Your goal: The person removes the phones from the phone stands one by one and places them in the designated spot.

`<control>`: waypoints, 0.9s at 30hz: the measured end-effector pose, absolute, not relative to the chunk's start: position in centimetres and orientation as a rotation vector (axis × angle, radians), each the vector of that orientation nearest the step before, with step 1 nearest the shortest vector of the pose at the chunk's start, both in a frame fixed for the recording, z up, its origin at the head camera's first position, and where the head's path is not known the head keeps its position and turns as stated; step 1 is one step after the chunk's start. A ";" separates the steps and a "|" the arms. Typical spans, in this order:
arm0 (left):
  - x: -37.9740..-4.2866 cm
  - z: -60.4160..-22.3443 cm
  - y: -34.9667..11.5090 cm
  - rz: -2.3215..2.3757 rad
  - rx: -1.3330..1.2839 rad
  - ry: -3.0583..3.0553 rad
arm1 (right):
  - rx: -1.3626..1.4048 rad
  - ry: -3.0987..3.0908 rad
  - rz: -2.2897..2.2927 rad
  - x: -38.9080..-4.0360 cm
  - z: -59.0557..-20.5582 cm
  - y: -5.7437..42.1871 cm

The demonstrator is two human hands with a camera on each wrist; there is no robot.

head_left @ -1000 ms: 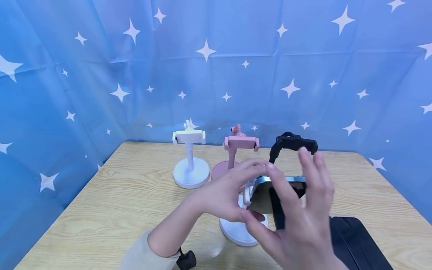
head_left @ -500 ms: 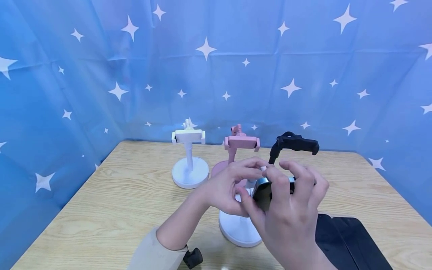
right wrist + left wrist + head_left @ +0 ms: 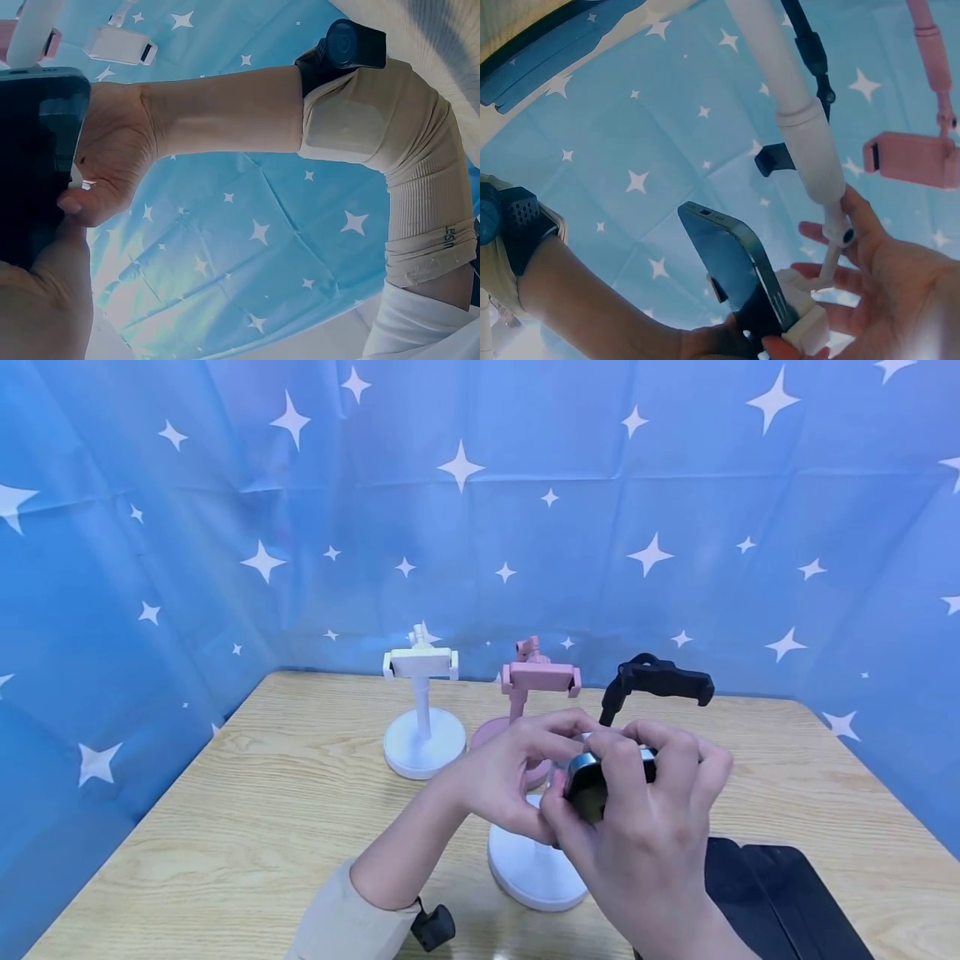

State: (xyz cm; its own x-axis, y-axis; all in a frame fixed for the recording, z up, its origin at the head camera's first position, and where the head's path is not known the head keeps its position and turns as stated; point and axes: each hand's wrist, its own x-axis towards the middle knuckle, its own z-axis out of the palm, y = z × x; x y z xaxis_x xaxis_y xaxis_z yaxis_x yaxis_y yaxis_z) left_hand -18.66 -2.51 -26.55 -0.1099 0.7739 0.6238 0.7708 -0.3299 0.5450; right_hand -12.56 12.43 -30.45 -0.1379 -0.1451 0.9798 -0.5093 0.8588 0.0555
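Note:
A dark smartphone with a metallic edge sits at the clamp of a white phone stand, whose round base rests on the table. My right hand grips the phone, thumb at the near side and fingers bent over the top edge. From the left, my left hand holds the clamp end of the stand; in the left wrist view its fingers reach round behind the joint. Both hands hide most of the clamp in the head view. The right wrist view shows the dark phone screen close up.
Behind the hands stand another white phone stand, a pink phone stand and a black phone stand. A black flat folded item lies on the wooden table at right. A blue starry curtain hangs behind.
The right hand has moved left and its raised fingers have closed over the phone. The phone's screen has turned and shows less. The left hand stays at the clamp, its thumb shifted slightly.

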 end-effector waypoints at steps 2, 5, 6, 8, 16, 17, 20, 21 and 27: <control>-18.7 -26.4 -2.5 1.455 2.096 1.815 | 0.527 -1.727 0.349 -12.8 -31.0 13.0; -18.8 -26.3 -2.7 1.443 2.095 1.808 | 0.547 -1.770 0.375 -13.5 -32.5 14.3; -18.8 -26.3 -2.7 1.434 2.096 1.811 | 0.551 -1.784 0.388 -13.8 -33.1 14.9; -18.9 -26.3 -2.9 1.415 2.087 1.811 | 0.562 -1.807 0.421 -14.4 -34.4 15.9; -19.1 -26.1 -3.3 1.292 2.010 1.984 | 0.617 -1.807 0.508 -16.2 -36.9 18.2; -19.1 -26.1 -3.3 1.292 2.011 1.979 | 0.625 -1.796 0.518 -16.2 -36.9 18.3; -19.1 -26.0 -3.2 1.290 2.010 1.976 | 0.662 -1.775 0.565 -15.9 -36.5 18.3; -19.2 -25.9 -3.2 1.290 2.008 1.971 | 0.675 -1.772 0.584 -15.8 -36.4 18.3; -19.4 -25.8 -3.0 1.307 2.022 1.907 | 0.782 -1.754 0.726 -13.7 -33.3 17.3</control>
State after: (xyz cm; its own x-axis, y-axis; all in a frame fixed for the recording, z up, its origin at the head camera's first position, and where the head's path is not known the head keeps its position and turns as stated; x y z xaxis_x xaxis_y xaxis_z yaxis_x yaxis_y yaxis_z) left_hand -19.38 -3.00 -25.82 -0.1315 0.8464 0.5161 0.7867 -0.2276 0.5738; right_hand -13.67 17.34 -33.30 -0.2511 -0.1631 0.9541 -0.7896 0.6047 -0.1044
